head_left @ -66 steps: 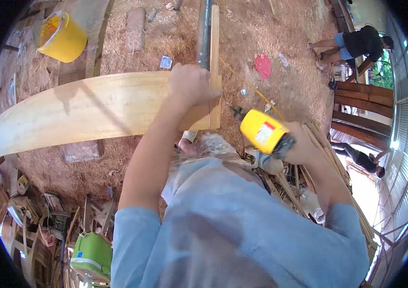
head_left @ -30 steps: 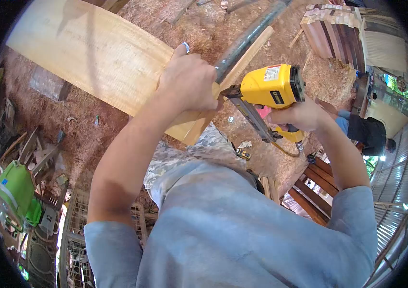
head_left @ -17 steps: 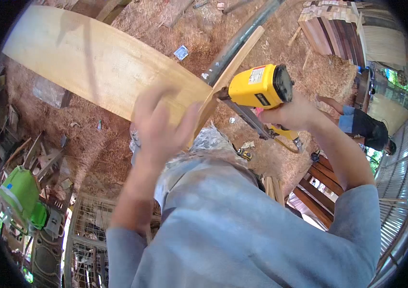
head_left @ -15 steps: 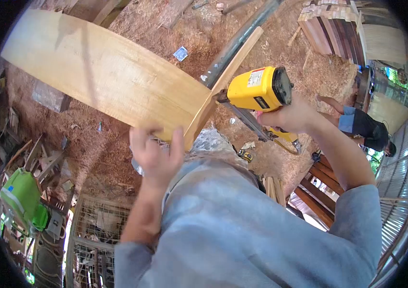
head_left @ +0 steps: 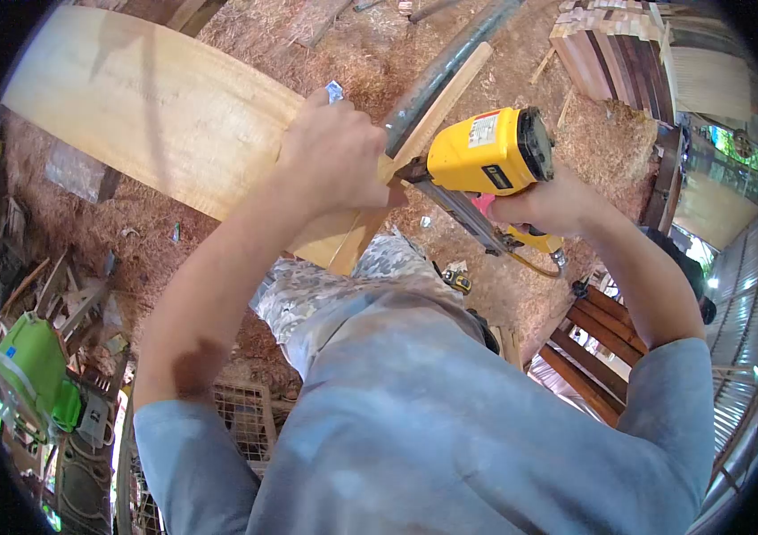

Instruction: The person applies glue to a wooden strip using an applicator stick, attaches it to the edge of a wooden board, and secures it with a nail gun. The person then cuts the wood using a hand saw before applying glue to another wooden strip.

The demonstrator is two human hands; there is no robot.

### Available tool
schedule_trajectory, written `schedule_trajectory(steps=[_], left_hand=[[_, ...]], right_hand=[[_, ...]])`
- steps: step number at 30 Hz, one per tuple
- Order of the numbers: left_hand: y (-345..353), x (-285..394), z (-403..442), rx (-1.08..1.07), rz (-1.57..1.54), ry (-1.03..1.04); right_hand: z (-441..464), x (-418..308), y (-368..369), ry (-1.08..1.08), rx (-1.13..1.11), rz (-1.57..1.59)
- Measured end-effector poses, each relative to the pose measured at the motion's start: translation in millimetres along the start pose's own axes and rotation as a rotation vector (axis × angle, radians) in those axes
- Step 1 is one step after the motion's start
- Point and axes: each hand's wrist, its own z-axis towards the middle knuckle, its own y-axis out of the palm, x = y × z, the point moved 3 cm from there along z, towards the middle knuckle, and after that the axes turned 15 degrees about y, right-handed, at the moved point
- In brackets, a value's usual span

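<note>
Here, a yellow nail gun (head_left: pixel 479 153) is gripped by the fingers of the right hand (head_left: pixel 553 203), a wooden board (head_left: pixel 178 111) by those of the left hand (head_left: pixel 334 153).

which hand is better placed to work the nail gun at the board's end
Probably the right: the right hand grips the nail gun, with its nose at the board's end. The left hand grasps the board there, seemingly better placed for steadying it.

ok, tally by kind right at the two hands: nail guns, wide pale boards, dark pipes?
Nail guns: 1 (yellow nail gun, in the right hand)
Wide boards: 1 (pale board, under the left hand)
Pipes: 1 (dark pipe)
Total: 3
</note>
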Motion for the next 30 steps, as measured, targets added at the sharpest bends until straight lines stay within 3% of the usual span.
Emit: schedule_trajectory(steps=[6, 8, 12, 14, 18, 23, 30], left_hand=[[-3.0, 3.7, 5.6, -0.031, -0.009, 0.02], [-3.4, 3.5, 6.1, -0.013, -0.036, 0.022], [-9.4, 6.0, 5.6, -0.035, -0.065, 0.028], [-10.7, 6.4, 6.1, -0.028, -0.078, 0.033], [-7.2, 5.4, 5.1, -0.028, -0.073, 0.04], [-3.3, 3.3, 1.9, 0.048, -0.055, 0.056], [-2.9, 4.8, 2.8, 0.103, -0.026, 0.069]], right_hand=[[-1.8, 0.6, -3.0, 0.065, 0.008, -0.04], [5.1, 11.7, 0.4, -0.225, 0.096, -0.007], [-2.6, -0.7, 0.1, -0.231, 0.021, 0.061], [-3.4, -0.8, -1.6, -0.103, -0.024, 0.057], [5.0, 6.0, -1.5, -0.192, -0.005, 0.025], [-3.5, -6.2, -1.9, -0.076, 0.006, -0.081], [8.6, 1.3, 0.7, -0.195, -0.023, -0.021]])
